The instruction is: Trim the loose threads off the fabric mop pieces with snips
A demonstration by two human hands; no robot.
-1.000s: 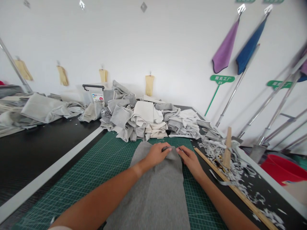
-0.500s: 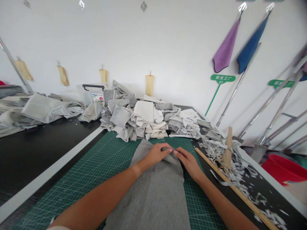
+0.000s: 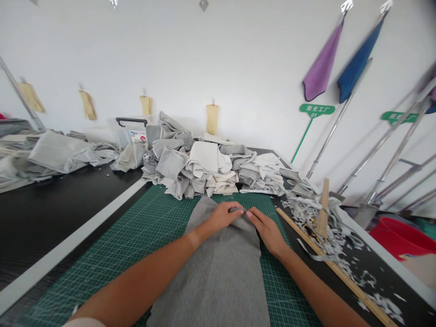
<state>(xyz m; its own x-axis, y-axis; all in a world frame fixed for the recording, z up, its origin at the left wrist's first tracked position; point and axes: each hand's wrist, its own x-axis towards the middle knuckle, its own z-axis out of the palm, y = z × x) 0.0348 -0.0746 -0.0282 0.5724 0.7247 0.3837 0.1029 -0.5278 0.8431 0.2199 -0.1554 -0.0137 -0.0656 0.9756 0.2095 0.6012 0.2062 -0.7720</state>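
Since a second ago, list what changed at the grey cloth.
The right hand slid left along the far edge of the grey cloth until its fingers nearly meet those of the left hand. The left hand stayed put; the cloth still lies flat on the green cutting mat, wooden ruler unmoved.

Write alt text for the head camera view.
The person's left hand and right hand rest close together on a grey cloth spread over a green cutting mat. Folded cloths pile behind; a wooden ruler and scraps lie right.
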